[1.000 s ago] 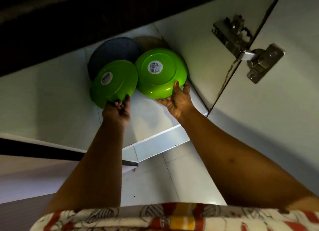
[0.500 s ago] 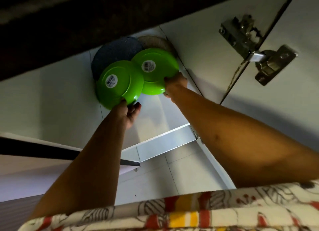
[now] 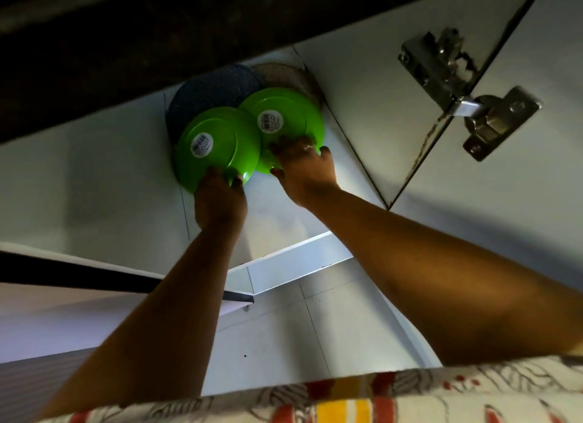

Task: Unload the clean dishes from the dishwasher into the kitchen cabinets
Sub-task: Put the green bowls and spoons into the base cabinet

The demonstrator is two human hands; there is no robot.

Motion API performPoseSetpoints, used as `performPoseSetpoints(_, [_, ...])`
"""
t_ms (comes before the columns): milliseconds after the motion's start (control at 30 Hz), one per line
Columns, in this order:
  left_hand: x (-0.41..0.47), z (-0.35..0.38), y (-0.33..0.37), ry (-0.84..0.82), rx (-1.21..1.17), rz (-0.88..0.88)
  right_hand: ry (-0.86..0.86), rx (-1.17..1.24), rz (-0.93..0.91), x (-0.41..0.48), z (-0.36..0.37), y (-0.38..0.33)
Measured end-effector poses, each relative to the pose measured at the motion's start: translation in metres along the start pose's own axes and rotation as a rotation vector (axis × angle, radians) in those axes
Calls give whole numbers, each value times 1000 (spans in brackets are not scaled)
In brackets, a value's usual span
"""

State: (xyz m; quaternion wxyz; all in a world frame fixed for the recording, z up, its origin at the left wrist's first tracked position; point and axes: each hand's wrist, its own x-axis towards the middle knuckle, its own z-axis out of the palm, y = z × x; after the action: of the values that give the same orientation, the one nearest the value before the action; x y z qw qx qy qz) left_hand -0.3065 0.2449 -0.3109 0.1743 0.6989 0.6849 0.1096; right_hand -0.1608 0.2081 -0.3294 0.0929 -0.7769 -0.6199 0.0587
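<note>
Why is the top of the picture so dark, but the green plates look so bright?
Head view: light reaches the two green plates and white shelf, while the upper band lies in shadow; straight edges bend from the wide lens, and the patterned cloth at the bottom is blurred.

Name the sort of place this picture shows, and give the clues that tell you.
Most likely a home kitchen, seen looking up into a wall cabinet: a metal door hinge, white cabinet panels, and green plates held by both hands against darker dishes.
</note>
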Motion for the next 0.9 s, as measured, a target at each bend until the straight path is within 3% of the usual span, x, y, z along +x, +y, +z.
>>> performPoseSetpoints(67, [-8,-1,6,50,183,264,-59,-31,16,0,2,8])
performPoseSetpoints(167, [-11,5,7,-86,343,386,-97,-51,55,0,-1,18])
performPoseSetpoints(400, [-11,7,11,-141,408,355,-169,-15,99,4,-11,24])
performPoseSetpoints(633, [-52,11,15,-107,443,406,-84,-28,80,-44,4,28])
performPoseSetpoints(900, [-146,28,4,-242,391,329,-251,-114,83,-112,2,32])
